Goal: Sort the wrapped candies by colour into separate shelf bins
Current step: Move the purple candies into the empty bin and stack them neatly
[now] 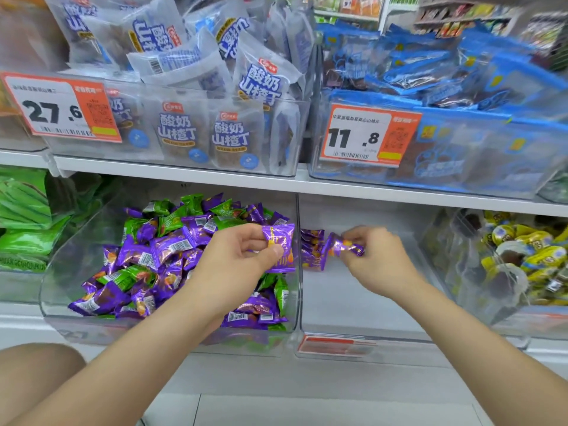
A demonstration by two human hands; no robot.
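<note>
A clear bin (61,272) on the lower shelf holds a heap of mixed purple candies (172,244) and green candies (123,276). Above its right side my left hand (242,256) pinches a purple candy (281,241) between thumb and fingers. To the right stands a second clear bin (353,305); a few purple candies (311,250) lie at its back left. Inside this bin my right hand (375,256) pinches another purple candy (339,245) by its end.
The upper shelf carries a bin of white snack packs (184,130) with a 27.6 price tag and a bin of blue packs (461,87) with an 11.8 tag. Green packs (24,216) sit at lower left, yellow-wrapped sweets (528,256) at lower right. The white shelf edge (307,182) runs overhead.
</note>
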